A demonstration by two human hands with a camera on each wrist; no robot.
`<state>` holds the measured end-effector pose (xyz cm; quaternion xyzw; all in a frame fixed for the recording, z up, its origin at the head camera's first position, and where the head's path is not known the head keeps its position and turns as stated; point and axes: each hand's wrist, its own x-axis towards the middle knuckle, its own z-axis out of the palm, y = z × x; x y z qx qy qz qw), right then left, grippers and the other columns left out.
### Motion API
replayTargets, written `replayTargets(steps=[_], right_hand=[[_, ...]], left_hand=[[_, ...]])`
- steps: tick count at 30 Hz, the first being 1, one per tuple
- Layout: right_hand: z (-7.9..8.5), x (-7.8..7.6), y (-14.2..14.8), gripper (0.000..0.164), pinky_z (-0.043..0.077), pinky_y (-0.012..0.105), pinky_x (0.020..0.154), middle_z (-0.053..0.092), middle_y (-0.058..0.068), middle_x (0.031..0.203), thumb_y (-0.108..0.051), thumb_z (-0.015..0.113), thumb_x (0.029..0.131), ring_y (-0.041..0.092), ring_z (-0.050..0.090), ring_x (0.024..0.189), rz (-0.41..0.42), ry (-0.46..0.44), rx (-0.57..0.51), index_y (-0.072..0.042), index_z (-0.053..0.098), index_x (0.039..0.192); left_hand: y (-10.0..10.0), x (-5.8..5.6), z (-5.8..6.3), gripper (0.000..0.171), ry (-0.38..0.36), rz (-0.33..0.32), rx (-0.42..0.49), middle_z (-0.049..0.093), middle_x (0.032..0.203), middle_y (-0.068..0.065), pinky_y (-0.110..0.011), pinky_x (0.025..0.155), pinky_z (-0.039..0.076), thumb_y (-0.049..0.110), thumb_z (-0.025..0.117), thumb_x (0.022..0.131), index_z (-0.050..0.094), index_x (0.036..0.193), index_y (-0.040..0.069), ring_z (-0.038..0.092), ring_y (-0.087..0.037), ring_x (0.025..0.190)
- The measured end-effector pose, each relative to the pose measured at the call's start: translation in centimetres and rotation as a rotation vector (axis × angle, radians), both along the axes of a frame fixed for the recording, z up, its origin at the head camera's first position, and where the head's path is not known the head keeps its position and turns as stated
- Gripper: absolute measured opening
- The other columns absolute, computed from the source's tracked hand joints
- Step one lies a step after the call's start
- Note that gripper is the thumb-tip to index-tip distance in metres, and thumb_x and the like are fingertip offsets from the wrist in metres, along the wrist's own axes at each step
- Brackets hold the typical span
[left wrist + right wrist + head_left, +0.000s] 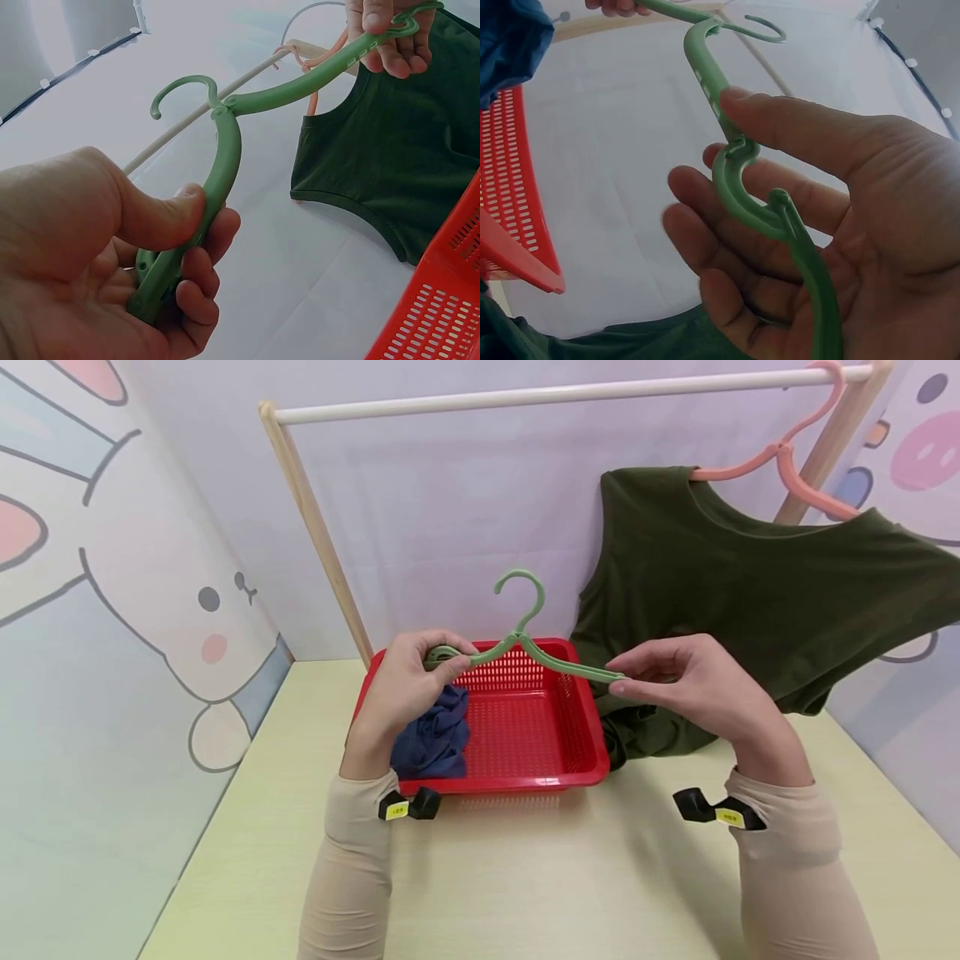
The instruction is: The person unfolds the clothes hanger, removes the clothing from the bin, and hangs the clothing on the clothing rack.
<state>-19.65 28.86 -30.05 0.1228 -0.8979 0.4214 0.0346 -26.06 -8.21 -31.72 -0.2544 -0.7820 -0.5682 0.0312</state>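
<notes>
A green plastic hanger (pixel 517 637), its hook pointing up, is held by both hands above the basket. My left hand (pixel 408 681) grips one arm near its end, thumb on top and fingers curled beneath, as the left wrist view shows. At the other arm, my right hand (pixel 686 677) pinches the end between thumb and fingers. The right wrist view shows a curved green end piece (pixel 754 206) running across that palm. Below the hanger stands a red perforated basket (pixel 510 781), with a crumpled dark blue cloth (pixel 435 739) in its left part.
A rack with a white rail (pixel 525 396) and wooden posts (pixel 318 527) spans the back. From its right end a pink hanger (pixel 783 447) holds a dark green sleeveless top (pixel 757 585), whose lower part reaches the pale table (pixel 540 885). Printed walls flank both sides.
</notes>
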Motion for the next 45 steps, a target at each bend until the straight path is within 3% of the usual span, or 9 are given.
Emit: replayTargets(steps=[6,16,22,26,32,35,40,45], right_hand=[[0.0,0.0,-0.4,0.02,0.065,0.031,0.087,0.083,0.005,0.102,-0.024,0.089,0.098,0.024,0.082,0.091,0.051,-0.024,-0.034,-0.015,0.085,0.115],[0.0,0.2,-0.3,0.015,0.064,0.032,0.084,0.083,0.005,0.096,-0.023,0.088,0.099,0.026,0.081,0.085,0.035,-0.006,-0.034,-0.015,0.085,0.111],[0.0,0.2,0.1,0.011,0.063,0.03,0.084,0.083,0.005,0.096,-0.022,0.088,0.099,0.026,0.08,0.085,0.039,-0.004,-0.022,-0.016,0.086,0.108],[0.1,0.2,0.2,0.011,0.063,0.029,0.084,0.083,0.003,0.095,-0.022,0.088,0.099,0.026,0.08,0.085,0.041,-0.005,-0.019,-0.016,0.086,0.108],[0.1,0.2,0.3,0.013,0.063,0.029,0.083,0.083,0.011,0.098,-0.022,0.088,0.099,0.026,0.08,0.084,0.041,-0.004,-0.026,-0.014,0.086,0.109],[0.1,0.3,0.4,0.013,0.063,0.029,0.083,0.083,0.008,0.098,-0.021,0.088,0.099,0.026,0.08,0.085,0.037,-0.002,-0.024,-0.014,0.086,0.109],[0.0,0.2,0.6,0.013,0.063,0.029,0.082,0.083,0.003,0.097,-0.023,0.089,0.099,0.025,0.08,0.084,0.01,0.014,-0.02,-0.016,0.086,0.11],[-0.1,0.1,0.5,0.013,0.062,0.03,0.082,0.083,0.007,0.097,-0.025,0.089,0.099,0.026,0.08,0.084,0.001,0.024,-0.028,-0.018,0.086,0.11]], left_hand=[[0.0,0.1,0.0,0.011,-0.004,-0.001,0.002,0.062,0.084,-0.012,-0.028,0.062,0.037,0.003,0.072,0.106,0.083,0.111,0.005,0.047,-0.023,0.072],[-0.4,0.0,0.1,0.012,-0.013,-0.023,-0.024,0.063,0.086,-0.01,-0.029,0.064,0.039,0.009,0.075,0.107,0.082,0.116,0.009,0.048,-0.021,0.072],[-0.8,0.0,0.1,0.018,0.025,-0.046,-0.055,0.077,0.112,-0.005,-0.03,0.073,0.051,0.017,0.077,0.107,0.081,0.123,0.009,0.067,-0.025,0.087],[-1.0,-0.2,0.1,0.02,0.059,-0.041,-0.077,0.078,0.122,-0.003,-0.033,0.078,0.053,0.018,0.078,0.106,0.081,0.124,0.009,0.07,-0.026,0.098],[-1.1,-0.3,0.0,0.013,0.107,-0.013,-0.09,0.078,0.112,-0.007,-0.033,0.074,0.051,0.017,0.077,0.107,0.083,0.114,0.009,0.068,-0.026,0.092],[-0.9,-0.3,0.0,0.012,0.13,0.019,-0.078,0.078,0.105,-0.008,-0.034,0.073,0.05,0.017,0.077,0.107,0.084,0.111,0.008,0.066,-0.025,0.088],[-0.5,-0.5,-0.2,0.012,0.167,0.062,-0.02,0.07,0.087,-0.009,-0.031,0.067,0.046,0.015,0.078,0.106,0.085,0.108,0.005,0.058,-0.026,0.078],[-0.2,-0.4,-0.2,0.012,0.18,0.09,0.033,0.064,0.08,-0.009,-0.028,0.061,0.039,0.014,0.077,0.106,0.085,0.106,0.004,0.052,-0.025,0.072]])
